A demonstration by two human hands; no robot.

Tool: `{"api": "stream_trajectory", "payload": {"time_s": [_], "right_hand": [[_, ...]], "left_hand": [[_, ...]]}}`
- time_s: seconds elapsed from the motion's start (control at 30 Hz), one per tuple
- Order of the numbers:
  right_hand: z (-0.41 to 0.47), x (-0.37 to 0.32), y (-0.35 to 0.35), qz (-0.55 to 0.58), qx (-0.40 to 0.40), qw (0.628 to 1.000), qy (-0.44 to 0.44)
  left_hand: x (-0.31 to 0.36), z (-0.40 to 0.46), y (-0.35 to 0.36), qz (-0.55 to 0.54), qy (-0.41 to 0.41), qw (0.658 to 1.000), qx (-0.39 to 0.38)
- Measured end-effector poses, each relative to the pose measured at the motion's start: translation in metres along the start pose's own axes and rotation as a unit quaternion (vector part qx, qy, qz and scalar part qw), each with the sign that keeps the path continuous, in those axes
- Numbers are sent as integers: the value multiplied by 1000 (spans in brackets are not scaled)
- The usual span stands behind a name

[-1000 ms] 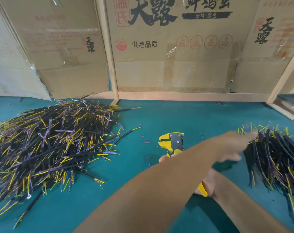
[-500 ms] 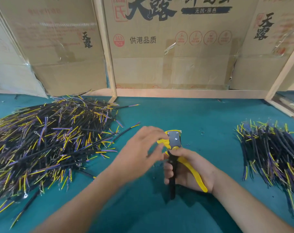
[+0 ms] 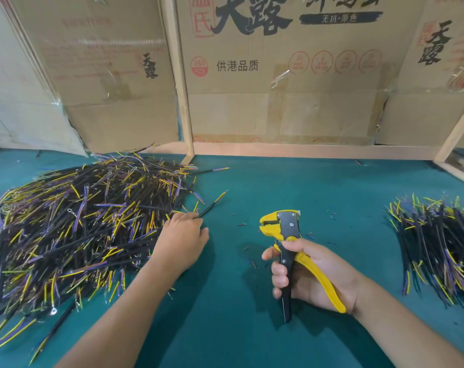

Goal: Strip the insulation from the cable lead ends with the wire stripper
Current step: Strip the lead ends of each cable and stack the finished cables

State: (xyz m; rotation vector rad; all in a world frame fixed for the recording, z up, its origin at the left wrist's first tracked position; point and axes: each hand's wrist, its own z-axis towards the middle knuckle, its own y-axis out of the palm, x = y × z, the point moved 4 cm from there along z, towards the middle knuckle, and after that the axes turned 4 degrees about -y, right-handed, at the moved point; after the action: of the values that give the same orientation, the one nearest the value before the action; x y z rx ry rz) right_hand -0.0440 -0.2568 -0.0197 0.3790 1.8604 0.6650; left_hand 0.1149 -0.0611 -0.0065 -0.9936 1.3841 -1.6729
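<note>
surface: a teal mat (image 3: pixel 238 328) on a bench, backed by flattened cardboard boxes (image 3: pixel 284 75) in a bare wood frame (image 3: pixel 181 83).
writing: the middle box shows large black characters, with "供港品质" and a red "360" round stamp below; smaller print is too blurred to read.
wire stripper: the wire stripper (image 3: pixel 287 251) stands near mat centre, long axis nearly upright in view, yellow head pointing away from the person, mouth facing left, handles spread towards the wrist.
right hand: the right hand (image 3: pixel 310 274) grips both handles, fingers curled round the black one.
left hand: the left hand (image 3: pixel 180 240) reaches into the edge of the big cable pile (image 3: pixel 74 229); whether it pinches a cable i cannot tell.
other cables: a smaller pile (image 3: pixel 437 245) lies well apart at the right; insulation scraps (image 3: pixel 242 224) dot the mat by the tool.
</note>
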Motion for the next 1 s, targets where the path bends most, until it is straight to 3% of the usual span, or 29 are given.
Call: {"api": "stream_trajectory", "payload": {"time_s": [0.17,0.23,0.3,0.33,0.4,0.43,0.5,0.57,0.63,0.73,0.87,1.0], "right_hand": [[1,0,-1,-6,5,1000,-4],[3,0,-2,-6,1,1000,-3],[4,2,-4,-2,-8,1000,-3],[4,2,-6,-1,-12,1000,-2],[6,4,-8,1,-20,1000,4],[7,4,-9,2,-20,1000,6],[9,4,-10,4,-12,1000,6],[9,4,-10,8,-13,1000,3],[7,3,-10,13,-21,1000,3],[6,3,-6,12,-19,1000,5],[4,2,-4,7,-3,1000,0],[4,2,-2,5,7,1000,1]], "left_hand": [[2,1,-3,-33,17,999,-7],[6,-1,-12,-119,45,991,42],[12,-6,-22,-271,22,957,96],[14,-10,-21,-395,-20,915,84],[24,-17,-8,-645,-87,759,-11],[29,-19,-2,-723,-106,681,-46],[38,-21,0,-816,-117,560,-84],[45,-22,-6,-862,-113,482,-109],[49,-24,-10,-880,-97,447,-128],[54,-29,-14,-875,-52,456,-157],[58,-36,-19,-838,6,521,-160],[57,-39,-23,-788,40,605,-109]]}}
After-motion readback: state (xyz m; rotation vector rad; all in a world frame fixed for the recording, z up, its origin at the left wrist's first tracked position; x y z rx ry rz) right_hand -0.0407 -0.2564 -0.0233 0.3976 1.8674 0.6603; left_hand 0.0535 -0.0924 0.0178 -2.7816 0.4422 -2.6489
